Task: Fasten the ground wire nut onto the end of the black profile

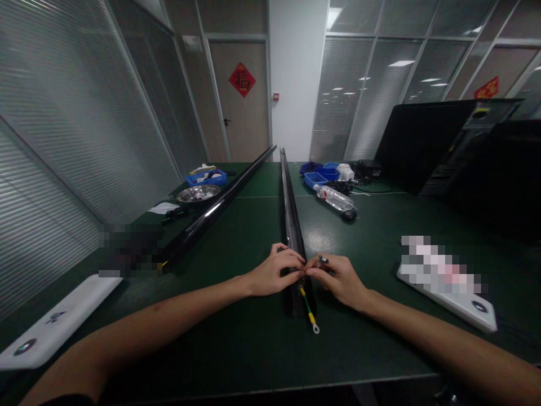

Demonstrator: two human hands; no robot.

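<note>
A long dark channel-shaped rail runs away from me along the table. Over its near end, my left hand and my right hand meet with their fingertips pinched close together. Whatever lies between the fingertips is too small and covered to make out. A ring shows on a finger of the right hand. Just below the fingers, a short green-and-yellow wire lies out of the rail's near end, tipped with a metal ring terminal.
A second long dark rail lies to the left. Behind it are a metal bowl and a blue tray. At right are blue bins, a plastic bottle, a black monitor and a white device. Another white device lies left.
</note>
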